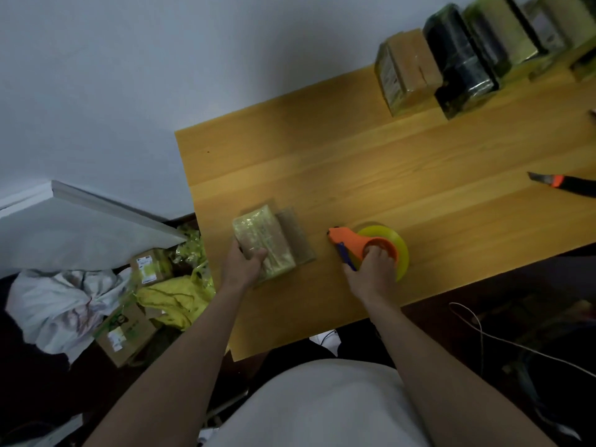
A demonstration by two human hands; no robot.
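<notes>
The small cardboard box (263,241), bound in glossy yellowish tape, lies near the left edge of the wooden table (387,162), at 9 o'clock from the orange tape dispenser (350,240). The left hand (243,264) grips the box's near end. The right hand (374,269) curls round the dispenser's handle. Bare wood runs toward 12 o'clock up to a row of wrapped boxes (458,59). A utility knife (561,183) lies at 2 o'clock.

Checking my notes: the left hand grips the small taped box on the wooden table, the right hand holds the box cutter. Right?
Not quite. The head view shows the right hand gripping the orange tape dispenser; the box cutter lies untouched further right. The left hand does grip the small taped box on the wooden table.
</notes>
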